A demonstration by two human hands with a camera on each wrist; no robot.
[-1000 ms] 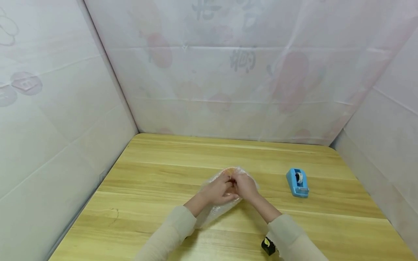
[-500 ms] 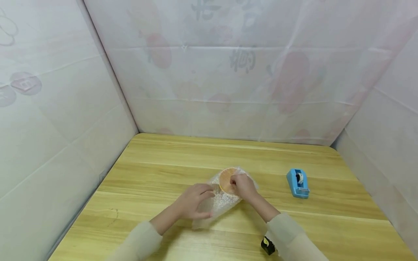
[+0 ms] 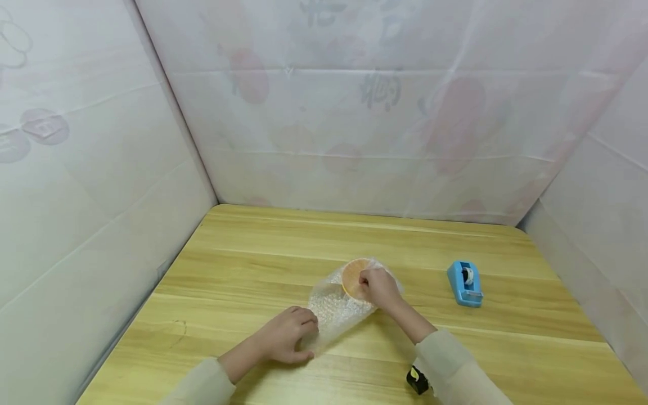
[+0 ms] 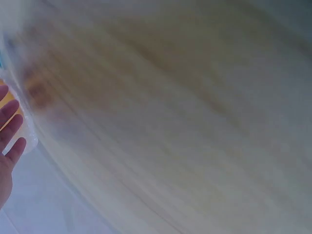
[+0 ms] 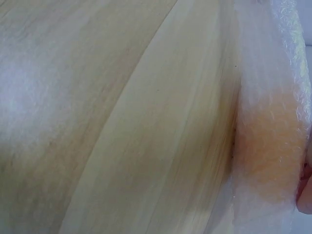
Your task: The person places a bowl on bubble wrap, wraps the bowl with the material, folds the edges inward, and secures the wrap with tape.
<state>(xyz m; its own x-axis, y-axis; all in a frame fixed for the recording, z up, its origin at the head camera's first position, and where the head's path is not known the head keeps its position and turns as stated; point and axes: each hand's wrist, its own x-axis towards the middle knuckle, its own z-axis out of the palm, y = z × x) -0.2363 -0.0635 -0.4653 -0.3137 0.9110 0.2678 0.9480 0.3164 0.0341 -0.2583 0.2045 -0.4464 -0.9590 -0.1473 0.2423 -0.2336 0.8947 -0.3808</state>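
A sheet of clear bubble wrap (image 3: pixel 329 309) lies slantwise on the wooden table, with a round orange piece (image 3: pixel 351 279) with a yellow rim on its upper part. My right hand (image 3: pixel 381 288) has its fingers curled over the right side of that piece and holds the wrap's edge there; its fingertips are partly hidden. In the right wrist view, orange shows through the bubble wrap (image 5: pixel 265 146) beside the fingers. At the lower left end of the wrap, my left hand (image 3: pixel 286 336) lies with fingers and thumb apart. The left wrist view shows its fingers (image 4: pixel 12 124) spread.
A blue tape dispenser (image 3: pixel 464 284) with a roll of tape stands to the right on the table (image 3: pixel 243 236). A small black object (image 3: pixel 417 381) with a yellow mark sits by the right sleeve, partly hidden. Cloth-covered walls (image 3: pixel 324 140) enclose the table's back and sides.
My left hand has moved away from the right hand, down and left to the wrap's lower end, uncovering the orange piece. My right hand has stayed in place.
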